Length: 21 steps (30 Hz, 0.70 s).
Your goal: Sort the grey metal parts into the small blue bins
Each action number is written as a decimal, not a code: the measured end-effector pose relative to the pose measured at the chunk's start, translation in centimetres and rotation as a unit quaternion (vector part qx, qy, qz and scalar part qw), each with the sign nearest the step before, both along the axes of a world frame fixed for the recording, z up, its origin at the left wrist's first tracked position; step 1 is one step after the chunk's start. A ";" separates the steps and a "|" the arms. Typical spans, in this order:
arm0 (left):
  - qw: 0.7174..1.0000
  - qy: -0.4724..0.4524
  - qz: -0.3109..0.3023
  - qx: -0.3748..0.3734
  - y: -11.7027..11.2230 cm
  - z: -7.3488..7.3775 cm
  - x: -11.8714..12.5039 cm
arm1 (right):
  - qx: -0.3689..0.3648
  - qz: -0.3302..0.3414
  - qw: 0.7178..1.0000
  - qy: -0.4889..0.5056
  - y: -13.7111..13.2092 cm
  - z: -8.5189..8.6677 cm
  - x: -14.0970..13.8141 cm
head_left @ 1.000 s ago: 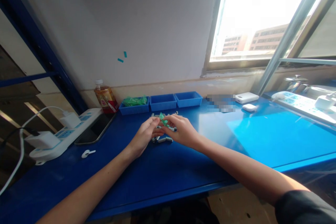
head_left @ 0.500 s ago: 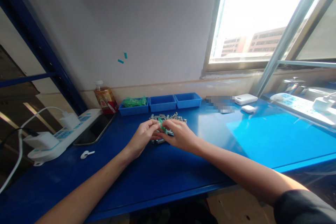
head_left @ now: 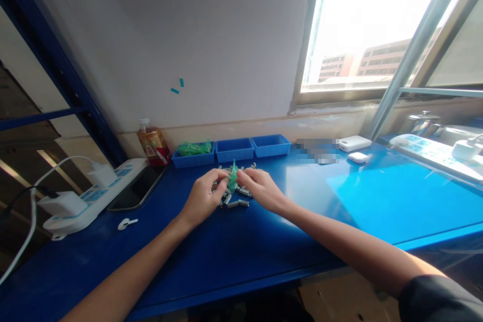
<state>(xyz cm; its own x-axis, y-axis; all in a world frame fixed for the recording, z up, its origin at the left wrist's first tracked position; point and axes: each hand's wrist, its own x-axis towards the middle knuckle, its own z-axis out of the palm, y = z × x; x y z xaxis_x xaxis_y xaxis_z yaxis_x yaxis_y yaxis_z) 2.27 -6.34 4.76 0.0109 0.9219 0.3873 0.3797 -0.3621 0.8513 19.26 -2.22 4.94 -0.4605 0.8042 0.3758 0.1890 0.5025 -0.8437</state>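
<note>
Both hands meet over a heap of small grey metal cylinders (head_left: 238, 203) on the blue table (head_left: 234, 246). My left hand (head_left: 204, 197) and my right hand (head_left: 260, 188) pinch a small green plastic piece (head_left: 233, 177) between their fingertips, holding it upright just above the heap. Fingers of both hands are closed on it. Part of the heap is hidden under my hands.
Three blue bins stand at the wall: the left bin (head_left: 193, 157) holds green pieces, beside the middle bin (head_left: 234, 149) and right bin (head_left: 270, 144). A bottle (head_left: 151, 144), phone (head_left: 138, 189), power strip (head_left: 87, 198) and earbud (head_left: 126, 223) lie left. White cases (head_left: 354, 143) sit right.
The green piece has turned upright between my fingertips, and both hands have shifted slightly up and back from the heap, uncovering a few cylinders at the front.
</note>
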 end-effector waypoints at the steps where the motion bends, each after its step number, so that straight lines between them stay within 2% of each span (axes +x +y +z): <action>1: 0.996 0.075 -0.012 0.042 -0.2 0.0 -0.1 | -0.069 0.014 0.997 0.016 0.1 0.2 -0.1; 3: 0.977 0.182 -0.043 0.099 -0.4 -0.1 -0.2 | -0.175 0.027 0.983 0.041 0.2 0.4 -0.2; 5: 0.964 0.229 -0.062 0.118 -0.6 -0.2 -0.2 | -0.231 0.023 0.971 0.062 0.2 0.4 -0.3; 8: 0.959 0.246 -0.068 0.126 -0.6 -0.1 -0.1 | -0.265 0.029 0.957 0.116 0.2 0.1 -0.6; 10: 0.960 0.241 -0.057 0.132 -0.5 0.0 0.1 | -0.237 0.037 0.961 0.141 0.2 -0.3 -0.7; 11: 0.963 0.231 -0.044 0.130 -0.5 0.0 0.2 | -0.197 0.030 0.969 0.143 0.3 -0.5 -0.7; 13: 0.979 0.177 -0.005 0.097 -0.4 0.1 0.5 | -0.071 -0.011 0.989 0.127 0.6 -0.8 -0.5; 15: 0.998 0.056 0.023 0.012 -0.4 0.2 0.8 | 0.086 -0.054 0.991 0.089 0.8 -1.0 -0.1; 16: 0.999 -0.022 0.022 -0.045 -0.3 0.2 0.9 | 0.161 -0.060 0.983 0.066 0.8 -1.0 0.0; 18: 0.975 -0.167 -0.006 -0.146 -0.3 0.4 1.1 | 0.283 -0.040 0.958 0.027 0.8 -1.0 0.3; 20: 0.953 -0.229 -0.042 -0.192 -0.1 0.6 0.9 | 0.366 -0.010 0.931 -0.004 0.6 -1.0 0.3; 21: 0.955 -0.221 -0.050 -0.191 0.2 0.8 0.5 | 0.391 -0.006 0.920 -0.020 0.6 -1.0 0.3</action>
<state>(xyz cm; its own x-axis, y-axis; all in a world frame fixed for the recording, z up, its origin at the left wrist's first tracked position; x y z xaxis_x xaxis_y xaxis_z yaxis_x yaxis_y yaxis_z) 2.81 -6.16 5.52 0.0194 0.9998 0.0106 -0.0685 -0.0092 0.9976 19.53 -1.64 3.98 -0.4793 0.2992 0.8250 0.2204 0.9510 -0.2168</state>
